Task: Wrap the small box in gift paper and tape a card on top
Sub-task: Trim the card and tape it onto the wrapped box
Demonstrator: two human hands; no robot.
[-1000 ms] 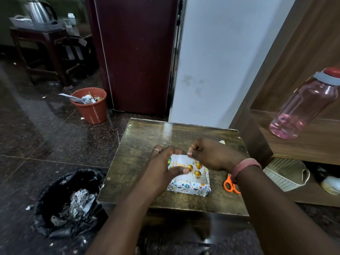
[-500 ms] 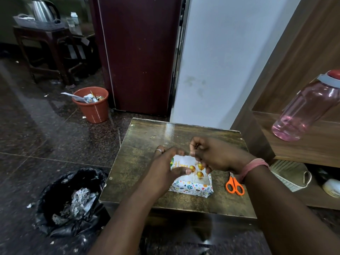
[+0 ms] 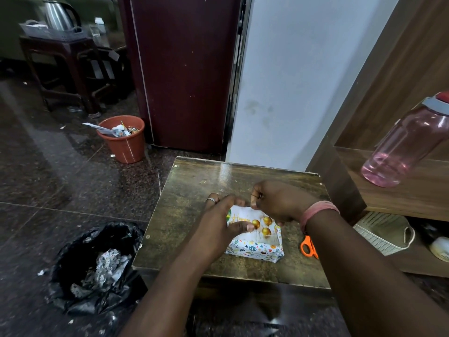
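On the floor at left, a black bin bag (image 3: 97, 266) holds crumpled scraps, with an orange bin (image 3: 122, 139) beyond it beside a dark red cabinet (image 3: 184, 69). A pink bottle (image 3: 408, 142) stands on the shelf at right. The tabletop (image 3: 189, 190), small and dark, carries the task's things. The box (image 3: 255, 248), already wrapped in patterned paper, lies near the tabletop's front edge, with the card (image 3: 257, 221), printed with gold balloons, lying flat on its top. The left hand (image 3: 218, 222) curls over the box's left end, thumb pressing the card's near edge, fingers bent round the far side. The right hand (image 3: 279, 203) is closed, thumb and fingers pinched together at the card's far edge; whether a strip of tape sits in that pinch cannot be made out. Orange scissors (image 3: 308, 246) lie just right of the box, partly hidden by the right forearm.

Judged risks: the card may slide askew if the left thumb lifts before tape holds it; tape may fold onto itself or land crooked, since the far edge is hidden by both hands; a forearm sweep could knock the scissors off.
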